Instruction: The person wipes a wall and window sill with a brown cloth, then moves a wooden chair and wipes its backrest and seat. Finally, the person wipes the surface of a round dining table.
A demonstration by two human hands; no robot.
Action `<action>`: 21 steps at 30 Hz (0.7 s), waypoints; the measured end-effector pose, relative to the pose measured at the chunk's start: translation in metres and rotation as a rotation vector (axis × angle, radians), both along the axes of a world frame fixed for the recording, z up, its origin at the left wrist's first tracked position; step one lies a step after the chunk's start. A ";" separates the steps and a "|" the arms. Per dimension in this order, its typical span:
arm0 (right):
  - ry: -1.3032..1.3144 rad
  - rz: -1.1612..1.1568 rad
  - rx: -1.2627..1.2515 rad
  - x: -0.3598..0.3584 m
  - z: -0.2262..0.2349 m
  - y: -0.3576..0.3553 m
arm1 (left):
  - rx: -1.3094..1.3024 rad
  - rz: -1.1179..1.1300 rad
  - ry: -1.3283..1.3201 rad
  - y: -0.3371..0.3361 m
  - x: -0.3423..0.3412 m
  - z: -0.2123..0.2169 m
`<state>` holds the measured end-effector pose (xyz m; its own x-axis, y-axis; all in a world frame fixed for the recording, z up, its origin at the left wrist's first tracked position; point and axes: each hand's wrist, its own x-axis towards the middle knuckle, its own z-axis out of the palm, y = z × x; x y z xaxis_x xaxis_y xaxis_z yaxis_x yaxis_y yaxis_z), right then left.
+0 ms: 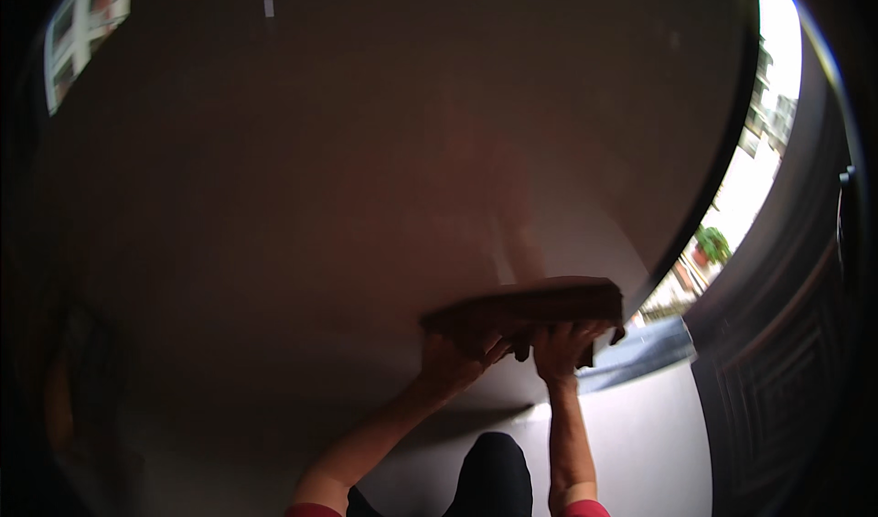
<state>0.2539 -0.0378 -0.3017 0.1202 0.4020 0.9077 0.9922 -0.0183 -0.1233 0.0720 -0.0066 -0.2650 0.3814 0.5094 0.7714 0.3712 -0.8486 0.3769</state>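
Both of my hands are at a long, dark brown cloth [540, 299], which looks folded or bunched, with loose ends hanging from its lower edge. My left hand [455, 357] is closed on its underside left of the middle, fingers partly in shadow. Nearer its right end, my right hand [562, 345] grips the lower edge with bent fingers. Just behind the cloth stands a large, dark, smooth panel [366, 169] with a faint reflection on it. Whether the cloth touches the panel, I cannot tell.
The panel's curved right edge borders a bright opening with a potted plant [712, 245] and buildings outside. A grey sill [640, 354] crosses below it. Farther right is a dark door with a raised square pattern [777, 398]. My dark-clothed knee [494, 471] shows above the pale floor [649, 448].
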 end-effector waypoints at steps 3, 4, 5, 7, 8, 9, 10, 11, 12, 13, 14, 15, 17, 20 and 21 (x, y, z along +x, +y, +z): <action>-0.267 -0.012 -0.070 -0.023 0.058 0.006 | -0.084 0.171 -0.038 0.004 -0.033 0.020; -0.345 -0.030 -0.039 -0.028 0.082 0.007 | 0.091 0.294 0.042 0.004 -0.038 0.035; -0.392 -0.033 -0.040 -0.048 0.114 0.006 | 0.294 0.424 0.031 0.004 -0.048 0.049; -0.469 0.050 -0.003 -0.075 0.157 0.018 | 0.351 0.603 -0.014 0.012 -0.064 0.063; -0.503 0.064 0.026 -0.090 0.178 0.022 | 0.378 0.688 -0.035 0.016 -0.070 0.069; -0.505 0.126 0.034 -0.111 0.194 0.030 | 0.349 0.743 -0.075 0.020 -0.085 0.078; -0.521 0.155 0.047 -0.130 0.219 0.030 | 0.331 0.769 -0.138 0.023 -0.096 0.099; -0.532 0.185 0.067 -0.148 0.243 0.028 | 0.322 0.795 -0.200 0.024 -0.109 0.121; -0.552 0.181 0.091 -0.158 0.272 0.022 | 0.358 0.763 -0.249 0.030 -0.113 0.147; -0.544 0.260 0.078 -0.156 0.268 0.017 | 0.357 0.802 -0.244 0.022 -0.111 0.142; -0.538 0.338 0.064 -0.151 0.259 0.013 | 0.354 0.840 -0.241 0.013 -0.105 0.131; -0.521 0.396 0.044 -0.139 0.245 0.002 | 0.375 0.927 -0.200 -0.001 -0.092 0.111; -0.509 0.405 0.040 -0.139 0.262 -0.005 | 0.458 1.006 -0.167 0.005 -0.085 0.117; -0.494 0.377 0.155 -0.141 0.270 0.004 | 0.512 0.956 -0.140 -0.002 -0.085 0.125; -0.482 0.374 0.142 -0.144 0.271 0.004 | 0.394 0.944 -0.123 -0.003 -0.087 0.122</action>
